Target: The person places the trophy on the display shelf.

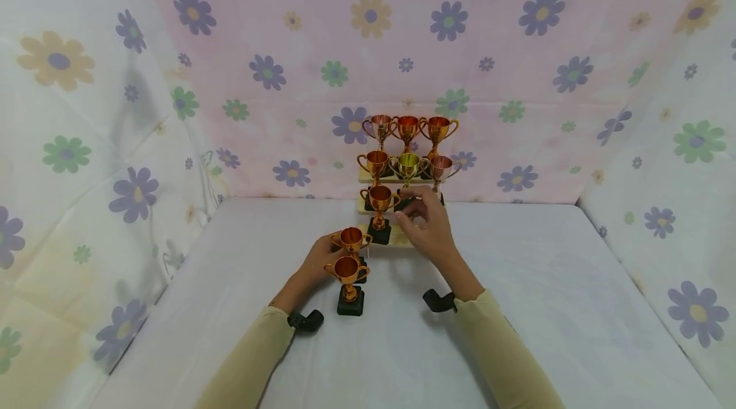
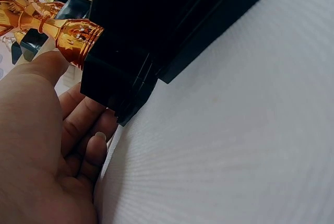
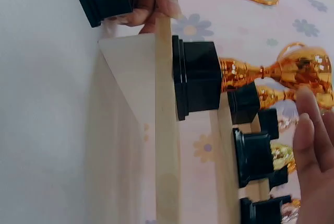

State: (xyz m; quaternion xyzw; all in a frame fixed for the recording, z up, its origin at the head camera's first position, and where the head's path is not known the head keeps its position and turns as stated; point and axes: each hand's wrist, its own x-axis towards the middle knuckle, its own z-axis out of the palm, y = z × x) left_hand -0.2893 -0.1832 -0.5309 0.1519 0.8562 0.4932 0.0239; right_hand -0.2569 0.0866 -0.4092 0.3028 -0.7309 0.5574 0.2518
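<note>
My right hand is beside a gold trophy on the left end of the lowest shelf of a wooden rack. In the right wrist view, its extended fingertips are right at that trophy's cup. On the table in front of the rack, my left hand is at a second gold trophy, thumb by the stem and fingers behind the black base. A third gold trophy with a black base stands upright just in front, closer to me.
Three trophies stand on the rack's top tier, including a gold one. Three more fill the middle tier: a gold one, a yellow-gold one and a pinkish one. A flowered cloth hangs behind the white table.
</note>
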